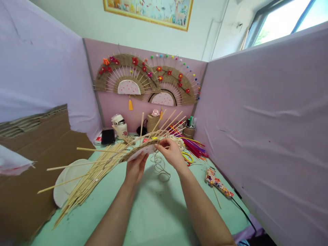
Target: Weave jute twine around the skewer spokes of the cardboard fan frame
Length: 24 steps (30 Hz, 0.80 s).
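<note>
I hold a half-made fan above the green table: a white paper half-plate with thin wooden sticks radiating out and brown twine woven along its rim. My left hand grips the plate's lower edge from beneath. My right hand pinches the twine at the fan's right end, fingers closed. A loose length of twine hangs in loops from the fan down to the table.
A pile of wooden sticks and white paper plates lie at left beside cardboard sheets. Coloured pipe cleaners, a pen cup, a twine spool and a patterned glue gun are at right. Finished fans hang on the back partition.
</note>
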{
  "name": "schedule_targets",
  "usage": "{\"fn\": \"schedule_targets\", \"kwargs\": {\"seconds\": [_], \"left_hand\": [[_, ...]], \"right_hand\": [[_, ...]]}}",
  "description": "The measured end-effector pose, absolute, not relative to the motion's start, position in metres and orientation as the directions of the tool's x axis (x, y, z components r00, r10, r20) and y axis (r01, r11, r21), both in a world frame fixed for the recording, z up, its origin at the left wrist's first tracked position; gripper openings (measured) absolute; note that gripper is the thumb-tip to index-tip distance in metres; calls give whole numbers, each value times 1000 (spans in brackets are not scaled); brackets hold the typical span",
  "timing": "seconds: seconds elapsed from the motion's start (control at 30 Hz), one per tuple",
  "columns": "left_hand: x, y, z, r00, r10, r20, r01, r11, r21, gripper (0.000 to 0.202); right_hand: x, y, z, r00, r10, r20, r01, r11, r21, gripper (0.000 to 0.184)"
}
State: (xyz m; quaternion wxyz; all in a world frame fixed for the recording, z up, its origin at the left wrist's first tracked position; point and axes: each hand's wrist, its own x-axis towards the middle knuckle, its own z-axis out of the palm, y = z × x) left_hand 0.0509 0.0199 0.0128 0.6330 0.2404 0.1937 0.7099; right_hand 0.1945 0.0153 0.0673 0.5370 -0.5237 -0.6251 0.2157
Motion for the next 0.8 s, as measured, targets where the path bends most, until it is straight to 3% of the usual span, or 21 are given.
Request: {"fn": "schedule_targets", "kwargs": {"seconds": [0.13, 0.27, 0.33, 0.47, 0.53, 0.63, 0.7, 0.8], "left_hand": [[38, 24, 16, -144, 984, 109, -784, -181, 594, 34], [18, 29, 17, -205, 976, 78, -756, -208, 620, 34], [8, 31, 19, -224, 970, 92, -735, -230, 638, 35], [-7, 34, 19, -230, 964, 133, -707, -260, 658, 36], [-13, 35, 17, -246, 959, 144, -703, -279, 654, 37], [-18, 36, 14, -274, 952, 139, -709, -297, 639, 36], [-19, 35, 14, -285, 949, 132, -707, -301, 639, 36], [-18, 33, 15, -284, 951, 123, -690, -292, 662, 36]], "right_hand": [[194, 19, 61, 85, 921, 379, 279, 343, -897, 16], [193, 23, 68, -6, 973, 233, -159, 229, -960, 16], [193, 27, 71, -83, 987, 138, -274, 110, -955, 22], [207, 34, 77, -270, 958, 95, -273, 18, -962, 37], [224, 36, 80, -313, 938, 152, -218, 85, -972, 41], [254, 38, 84, -389, 902, 188, -7, 201, -980, 43], [268, 40, 88, -362, 910, 205, 91, 253, -963, 37], [270, 42, 98, -103, 918, 383, 22, 387, -922, 26]]}}
